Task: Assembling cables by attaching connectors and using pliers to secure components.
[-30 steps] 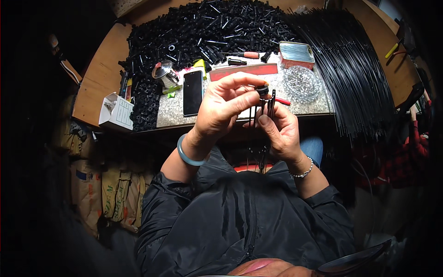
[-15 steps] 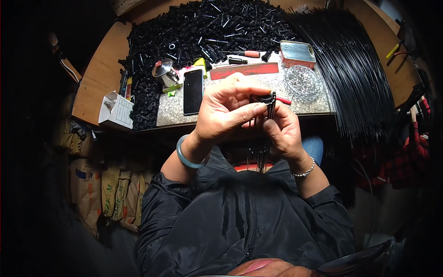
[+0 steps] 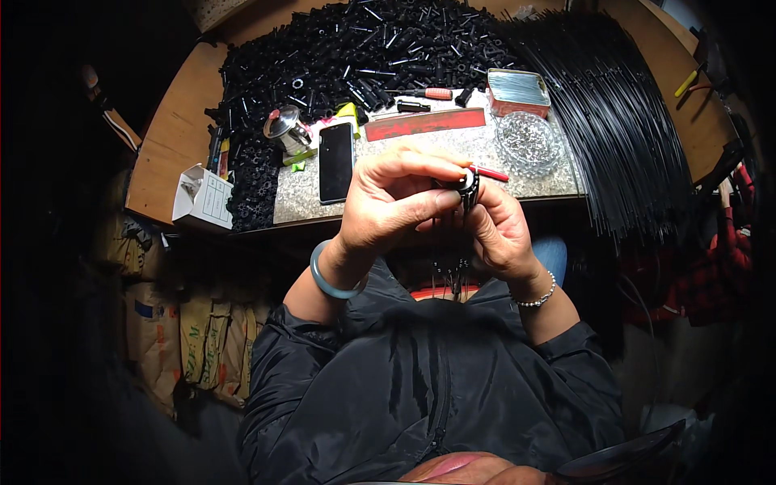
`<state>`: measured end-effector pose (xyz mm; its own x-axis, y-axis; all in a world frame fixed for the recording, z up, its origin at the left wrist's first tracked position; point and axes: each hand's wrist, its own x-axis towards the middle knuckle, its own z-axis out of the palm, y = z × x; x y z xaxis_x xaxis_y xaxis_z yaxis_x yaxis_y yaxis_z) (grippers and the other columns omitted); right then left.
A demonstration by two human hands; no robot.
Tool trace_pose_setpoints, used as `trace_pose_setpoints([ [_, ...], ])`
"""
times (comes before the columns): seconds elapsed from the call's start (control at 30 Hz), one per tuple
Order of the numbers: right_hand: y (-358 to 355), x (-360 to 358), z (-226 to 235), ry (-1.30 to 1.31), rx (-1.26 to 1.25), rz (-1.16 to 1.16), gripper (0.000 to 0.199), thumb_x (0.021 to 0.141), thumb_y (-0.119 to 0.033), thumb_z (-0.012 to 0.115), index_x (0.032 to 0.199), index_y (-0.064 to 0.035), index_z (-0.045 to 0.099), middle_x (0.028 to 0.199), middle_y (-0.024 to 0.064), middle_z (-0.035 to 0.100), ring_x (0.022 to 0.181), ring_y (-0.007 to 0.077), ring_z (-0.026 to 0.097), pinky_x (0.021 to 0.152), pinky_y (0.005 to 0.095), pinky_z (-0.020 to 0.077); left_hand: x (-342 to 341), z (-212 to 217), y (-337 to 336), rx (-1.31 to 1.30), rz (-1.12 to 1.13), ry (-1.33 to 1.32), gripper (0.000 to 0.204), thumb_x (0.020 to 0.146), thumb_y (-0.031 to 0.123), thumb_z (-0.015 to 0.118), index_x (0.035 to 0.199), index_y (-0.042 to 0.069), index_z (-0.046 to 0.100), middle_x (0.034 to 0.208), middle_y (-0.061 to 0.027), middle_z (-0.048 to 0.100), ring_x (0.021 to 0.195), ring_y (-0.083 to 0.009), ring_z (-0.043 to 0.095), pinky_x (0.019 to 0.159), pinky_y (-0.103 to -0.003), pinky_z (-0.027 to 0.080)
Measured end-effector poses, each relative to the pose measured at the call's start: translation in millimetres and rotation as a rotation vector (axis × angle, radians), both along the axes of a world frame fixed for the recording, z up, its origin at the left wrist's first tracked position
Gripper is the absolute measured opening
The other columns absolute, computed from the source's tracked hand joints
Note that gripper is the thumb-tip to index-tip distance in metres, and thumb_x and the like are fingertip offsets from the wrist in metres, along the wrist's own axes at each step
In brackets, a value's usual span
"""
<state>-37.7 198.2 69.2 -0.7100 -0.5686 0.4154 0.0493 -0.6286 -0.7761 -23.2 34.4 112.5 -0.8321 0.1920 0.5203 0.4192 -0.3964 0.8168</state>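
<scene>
Between the thumb and fingers of my left hand is a small black plastic hub, its round end with a pale centre facing up. It looks like an umbrella runner. Just to its right, my right hand is closed round the thin black ribs that hang below the hub. Their lower ends dangle in front of my jacket. The fingers hide much of where ribs and hub meet. A red-handled tool lies on the board right behind the hub.
Black plastic parts are heaped at the back, long black rods at the right. On the board lie a phone, a red bar, a metal pot, a glass dish and a tin of wires.
The hub has turned so that its round end now shows, and it sits slightly lower. My left fingers have shifted down with it, uncovering more of the red-handled tool.
</scene>
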Motion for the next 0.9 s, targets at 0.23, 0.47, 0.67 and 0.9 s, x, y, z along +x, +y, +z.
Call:
trace_pose_setpoints([
  [0.23, 1.1, 2.1, 1.2, 0.045, 0.012, -0.005, 0.022, 0.095, -0.021, 0.050, 0.102, -0.0003, 0.052, 0.092, 0.0045, 0.059, 0.087, 0.0112, 0.060, 0.080, 0.0262, 0.0511, -0.1, -1.8, -1.0, -0.025, -0.005, 0.084, 0.024, 0.076, -0.011, 0.063, 0.099, -0.004, 0.065, 0.104, -0.0158, 0.063, 0.097, -0.0201, 0.061, 0.086, -0.031, 0.049],
  [0.47, 1.3, 2.0, 1.9, -0.062, -0.003, 0.045, 0.023, 0.092, -0.022, 0.055, 0.101, -0.0009, 0.054, 0.093, 0.0053, 0.061, 0.085, 0.0113, 0.062, 0.077, 0.0236, 0.0505, 4.3, -4.1, 0.3, 0.005, -0.024, 0.007, 0.024, 0.078, -0.007, 0.065, 0.102, -0.004, 0.064, 0.104, -0.0149, 0.064, 0.096, -0.0187, 0.062, 0.085, -0.029, 0.049],
  [0.67, -2.4, -3.5, -7.1, -0.201, 0.015, 0.211, 0.033, 0.088, -0.031, 0.060, 0.103, -0.0016, 0.054, 0.083, 0.0082, 0.062, 0.072, 0.0141, 0.060, 0.064, 0.0234, 0.0478, 3.4, -2.8, 2.6, 0.070, -0.033, -0.143, 0.047, 0.077, 0.002, 0.070, 0.120, -0.003, 0.053, 0.107, -0.0181, 0.064, 0.090, -0.0188, 0.064, 0.081, -0.029, 0.051],
  [0.9, -9.8, 2.6, -5.2, -0.110, -0.007, -0.037, 0.028, 0.089, -0.027, 0.059, 0.099, -0.0020, 0.053, 0.080, 0.0083, 0.061, 0.065, 0.0109, 0.057, 0.060, 0.0201, 0.0459, -8.8, 4.6, -3.4, -0.025, 0.085, -0.076, 0.087, 0.076, 0.009, 0.073, 0.144, 0.006, 0.019, 0.112, -0.0190, 0.059, 0.098, -0.0219, 0.061, 0.090, -0.033, 0.047],
])
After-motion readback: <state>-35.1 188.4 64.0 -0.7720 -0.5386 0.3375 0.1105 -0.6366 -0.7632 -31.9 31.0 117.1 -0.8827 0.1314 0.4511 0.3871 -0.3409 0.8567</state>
